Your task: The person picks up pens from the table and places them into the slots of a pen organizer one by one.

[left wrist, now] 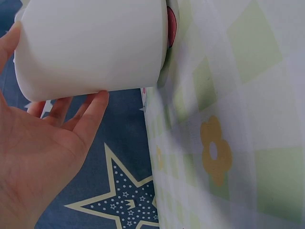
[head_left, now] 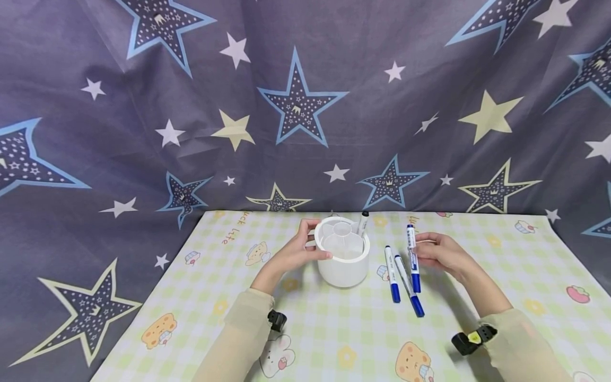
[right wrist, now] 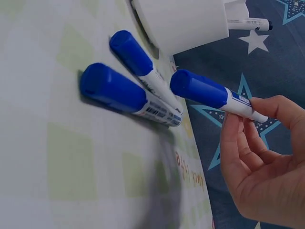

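Note:
A round white pen holder [head_left: 342, 272] with inner compartments stands on the table, and one dark-tipped marker [head_left: 363, 224] leans in its right side. My left hand [head_left: 296, 252] holds the holder from the left, thumb near the front rim and fingers around the back; in the left wrist view the fingers [left wrist: 90, 114] touch its white wall. With thumb and fingertips my right hand [head_left: 444, 255] pinches a white marker [right wrist: 202, 90], blue cap pointing down, above the table. Two similar blue-capped markers, one nearer the holder [head_left: 391, 273] and one beside it [head_left: 409, 286], lie below it.
The table carries a green-and-white checked cloth [head_left: 191, 297] printed with cartoon figures. Behind its far edge hangs a dark curtain [head_left: 353, 138] with stars. Black wrist straps with cameras sit on both sleeves.

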Available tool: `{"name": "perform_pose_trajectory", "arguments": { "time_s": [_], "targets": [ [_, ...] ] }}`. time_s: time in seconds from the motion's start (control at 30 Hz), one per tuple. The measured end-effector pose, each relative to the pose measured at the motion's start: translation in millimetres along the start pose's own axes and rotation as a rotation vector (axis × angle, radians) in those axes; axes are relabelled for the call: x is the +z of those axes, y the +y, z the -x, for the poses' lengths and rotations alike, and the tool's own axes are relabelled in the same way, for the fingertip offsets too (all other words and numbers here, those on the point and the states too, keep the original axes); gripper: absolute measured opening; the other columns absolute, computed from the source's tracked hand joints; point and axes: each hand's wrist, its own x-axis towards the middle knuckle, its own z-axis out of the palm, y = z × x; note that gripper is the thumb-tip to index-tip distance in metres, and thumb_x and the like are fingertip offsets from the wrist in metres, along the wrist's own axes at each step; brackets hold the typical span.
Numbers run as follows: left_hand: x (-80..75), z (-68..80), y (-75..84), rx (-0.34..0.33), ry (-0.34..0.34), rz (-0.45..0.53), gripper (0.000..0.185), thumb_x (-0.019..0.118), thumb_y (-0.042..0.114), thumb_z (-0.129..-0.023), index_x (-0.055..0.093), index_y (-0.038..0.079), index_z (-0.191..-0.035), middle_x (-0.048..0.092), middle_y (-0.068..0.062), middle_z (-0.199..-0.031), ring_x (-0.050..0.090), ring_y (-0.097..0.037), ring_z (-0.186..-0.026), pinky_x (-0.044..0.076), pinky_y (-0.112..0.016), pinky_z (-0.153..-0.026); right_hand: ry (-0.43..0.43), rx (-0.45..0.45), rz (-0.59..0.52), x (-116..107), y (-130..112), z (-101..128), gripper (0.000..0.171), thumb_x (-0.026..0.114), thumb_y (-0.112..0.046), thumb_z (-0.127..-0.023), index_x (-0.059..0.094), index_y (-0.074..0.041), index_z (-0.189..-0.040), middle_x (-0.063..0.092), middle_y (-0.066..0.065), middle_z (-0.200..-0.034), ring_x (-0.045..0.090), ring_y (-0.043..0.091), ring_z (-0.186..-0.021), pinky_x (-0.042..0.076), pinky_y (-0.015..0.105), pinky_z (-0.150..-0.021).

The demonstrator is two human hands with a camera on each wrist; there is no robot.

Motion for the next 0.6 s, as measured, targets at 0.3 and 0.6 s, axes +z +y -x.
{"name": "perform_pose_trajectory", "arguments": {
  "time_s": [0.3,0.6],
  "targets": [
    [0.1,0.2,1.4,-0.003,0.0,0.007,0.083,0.076,0.003,-0.082,0.023,0.012,-0.146,0.034,-0.012,-0.149,0.044,-0.033,-0.138,0.044,-0.042,-0.116,0.008,-0.021,-0.036,4.3,-7.9,2.5,0.043,0.061,-0.003,-0.094,0.041,0.009,-0.13,0.068,-0.011,-0.087,0.069,0.001,-0.08,0.062,0.019,-0.076],
    [0.3,0.9,2.2,-0.006,0.0,0.017,0.083,0.075,0.002,-0.082,0.023,0.01,-0.146,0.033,-0.013,-0.151,0.043,-0.034,-0.139,0.043,-0.042,-0.117,0.014,-0.051,-0.078,7.5,-11.6,4.9,0.027,0.06,0.0,-0.093,0.049,0.0,-0.118,0.069,-0.011,-0.086,0.069,0.001,-0.079,0.062,0.018,-0.075]
  ]
}}
